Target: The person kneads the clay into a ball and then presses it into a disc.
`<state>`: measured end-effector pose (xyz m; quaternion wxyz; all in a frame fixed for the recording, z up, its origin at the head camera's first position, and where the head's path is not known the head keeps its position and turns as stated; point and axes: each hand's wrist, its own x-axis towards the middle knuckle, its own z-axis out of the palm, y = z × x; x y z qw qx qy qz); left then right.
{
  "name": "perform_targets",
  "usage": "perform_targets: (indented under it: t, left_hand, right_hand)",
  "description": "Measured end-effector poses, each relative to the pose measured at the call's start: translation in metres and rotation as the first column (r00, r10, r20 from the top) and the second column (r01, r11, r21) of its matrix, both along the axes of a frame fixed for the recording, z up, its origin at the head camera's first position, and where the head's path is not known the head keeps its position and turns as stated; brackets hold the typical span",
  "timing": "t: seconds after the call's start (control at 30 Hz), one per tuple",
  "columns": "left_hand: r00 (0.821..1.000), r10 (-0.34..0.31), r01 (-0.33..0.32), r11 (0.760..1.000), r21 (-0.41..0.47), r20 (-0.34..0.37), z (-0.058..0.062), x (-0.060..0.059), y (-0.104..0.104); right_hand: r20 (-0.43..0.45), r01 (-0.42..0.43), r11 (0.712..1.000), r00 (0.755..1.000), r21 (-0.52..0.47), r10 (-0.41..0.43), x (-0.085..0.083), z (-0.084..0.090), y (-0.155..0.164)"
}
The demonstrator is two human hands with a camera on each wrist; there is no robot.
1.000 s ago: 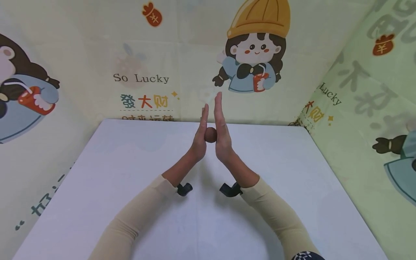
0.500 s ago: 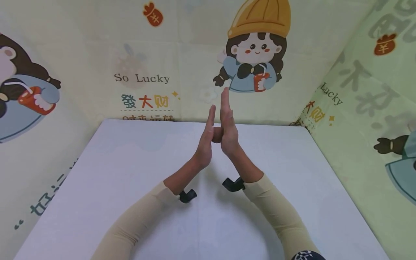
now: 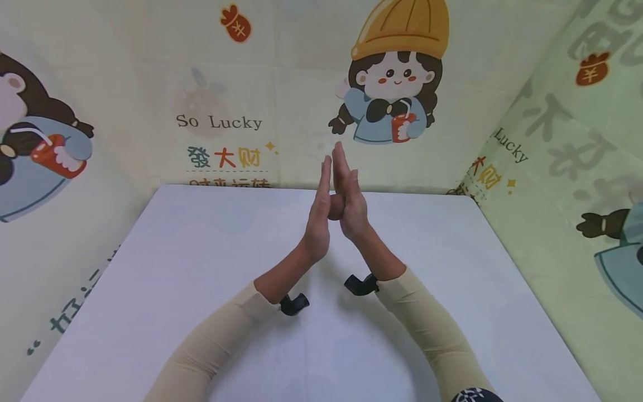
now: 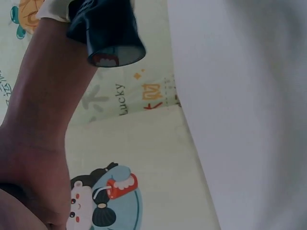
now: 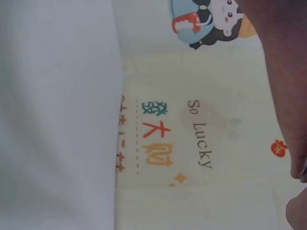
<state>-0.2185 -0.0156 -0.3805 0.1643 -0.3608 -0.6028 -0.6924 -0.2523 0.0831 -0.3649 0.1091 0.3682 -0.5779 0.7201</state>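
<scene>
A small brown ball (image 3: 336,207) sits between two upright palms in the head view, raised over the white table. My left hand (image 3: 318,219) presses it from the left, fingers straight and pointing up and away. From the other side my right hand (image 3: 354,207) presses flat against it, its fingers straight too and the thumb raised along the near side. The left wrist view shows the right forearm (image 4: 45,91) and part of the hands at the lower left. In the right wrist view, part of a hand (image 5: 292,96) fills the right edge; the ball is hidden there.
The white table (image 3: 201,268) spreads below both arms. A printed cloth backdrop (image 3: 301,72) with cartoon figures stands behind the table and along both sides. A black wrist camera (image 3: 294,305) juts from the left cuff, another black camera (image 3: 361,285) from the right.
Both hands have moved slightly right with the ball pressed between them. The palms have shifted against each other; the right hand's fingertips lean further left than half a second ago, and its thumb now shows.
</scene>
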Motion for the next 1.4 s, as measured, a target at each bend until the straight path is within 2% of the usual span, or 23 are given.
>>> perform_targets:
  t: [0.2, 0.67, 0.9, 1.07, 1.27, 1.4]
  left_hand:
    - [0.999, 0.050, -0.050, 0.998, 0.033, 0.001, 0.005, -0.002, -0.005]
    - [0.993, 0.092, -0.100, 0.990, 0.102, 0.078, 0.012, -0.019, -0.019]
    - [0.988, 0.101, -0.118, 0.983, 0.142, 0.116, 0.017, -0.029, -0.022]
    - [0.982, 0.145, -0.162, 0.975, 0.149, 0.123, 0.016, -0.036, -0.026]
    - [0.974, 0.196, -0.213, 0.965, 0.155, 0.115, 0.016, -0.046, -0.032]
    - [0.968, 0.228, -0.242, 0.960, 0.143, 0.107, 0.014, -0.051, -0.035]
  right_hand:
    - [0.022, -0.020, 1.000, 1.000, 0.007, 0.020, 0.000, -0.013, -0.007]
    - [0.063, -0.020, 0.999, 0.998, 0.032, 0.018, 0.007, -0.027, -0.020]
    - [0.030, -0.016, 0.998, 0.999, 0.062, 0.014, 0.010, -0.030, -0.022]
    - [0.032, -0.011, 0.995, 0.999, 0.103, 0.007, 0.014, -0.032, -0.023]
    - [-0.061, 0.066, 0.977, 0.997, 0.203, -0.054, 0.020, -0.035, -0.024]
    - [-0.101, 0.079, 0.973, 0.993, 0.218, -0.058, 0.024, -0.035, -0.025]
